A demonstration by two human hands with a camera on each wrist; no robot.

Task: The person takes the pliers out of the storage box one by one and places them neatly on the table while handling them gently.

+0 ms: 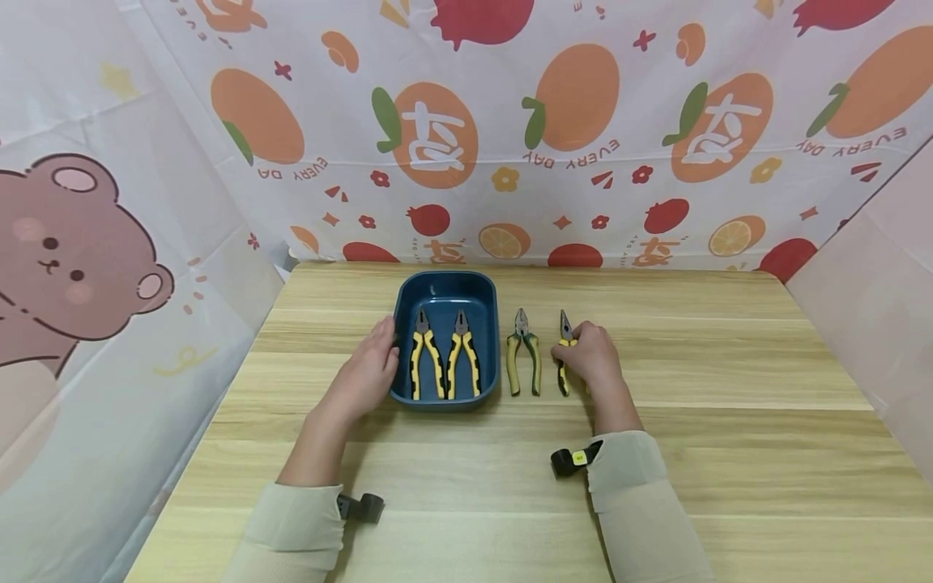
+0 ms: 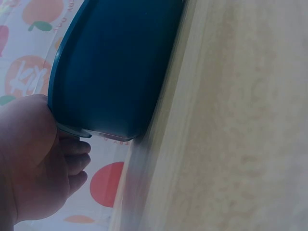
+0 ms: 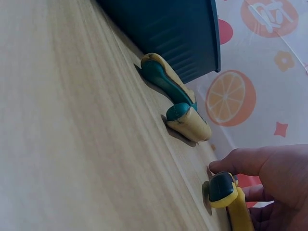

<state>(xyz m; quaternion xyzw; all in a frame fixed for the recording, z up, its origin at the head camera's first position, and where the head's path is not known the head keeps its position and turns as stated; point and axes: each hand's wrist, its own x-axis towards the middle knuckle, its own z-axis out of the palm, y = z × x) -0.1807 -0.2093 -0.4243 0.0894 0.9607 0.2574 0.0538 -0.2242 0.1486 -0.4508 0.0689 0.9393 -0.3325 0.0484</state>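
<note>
Far left: pale cloth [image 1: 87, 267] printed with a brown bear, hanging beside the tabletop [image 1: 452, 494]. Left hand [image 1: 368, 360] next, laid against the outer left wall of a blue tray [image 1: 445, 405]; fingers uncurled, nothing grasped. Light sleeve [image 1: 291, 526] on that arm, small black device [image 1: 362, 508] at the cuff.

Tray sits on the tabletop near its far edge. In it, two yellow-and-black pliers side by side: left pair [image 1: 423, 328], right pair [image 1: 462, 327]. Both point noses away from the person, handles spread toward the near wall.

Just right of the tray, outside it: green-and-tan pliers [image 1: 521, 328], flat on the tabletop, nose away, handles apart, untouched.

Right again: long-nose pliers [image 1: 565, 330], yellow and black, nose away, at the tabletop. Right hand [image 1: 594, 356] grasps them by the handles, thumb on the left side. From the right wrist, one black-tipped handle end shows close to the wood.

Behind everything, fruit-printed cloth [image 1: 503, 194].
</note>
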